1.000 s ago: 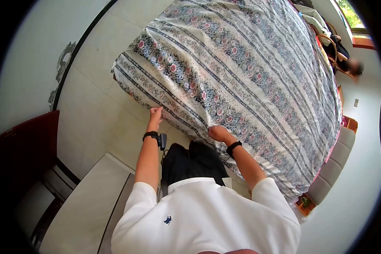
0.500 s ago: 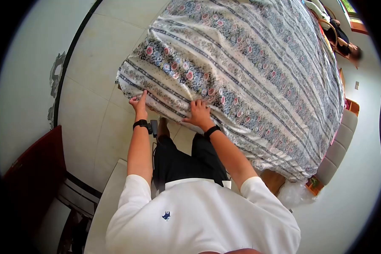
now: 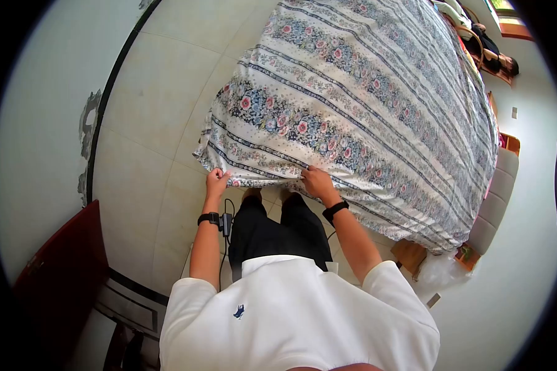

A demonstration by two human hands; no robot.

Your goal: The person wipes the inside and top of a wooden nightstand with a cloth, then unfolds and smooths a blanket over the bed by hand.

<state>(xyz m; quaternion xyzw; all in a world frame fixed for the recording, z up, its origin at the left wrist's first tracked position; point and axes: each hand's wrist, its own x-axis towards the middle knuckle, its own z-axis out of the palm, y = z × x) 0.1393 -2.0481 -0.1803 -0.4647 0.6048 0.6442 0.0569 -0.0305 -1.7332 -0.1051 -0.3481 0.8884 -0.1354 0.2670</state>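
Observation:
A floral striped bedsheet [image 3: 328,117] covers the bed, its near edge hanging in folds. My left hand [image 3: 217,180] is closed on the sheet's edge near the left corner. Further right, my right hand [image 3: 317,182] grips a bunched part of the same edge, fingers curled into the cloth. Between the two hands the fabric is drawn up in a crease. Black bands circle both wrists, and a small dark device [image 3: 225,223] with a cable sits at the left one.
Pale floor tiles [image 3: 161,86] run along the left, beside a wall with peeling paint. A dark red wooden panel [image 3: 62,272] stands at lower left. The padded headboard [image 3: 498,195] and a clear plastic bag [image 3: 440,270] are at right. Another person [image 3: 500,62] sits at the far right.
My hands have gone from resting open on the sheet to gripping its edge. The edge is pulled toward me, and the left corner sits lower. The seated person's head has shifted slightly.

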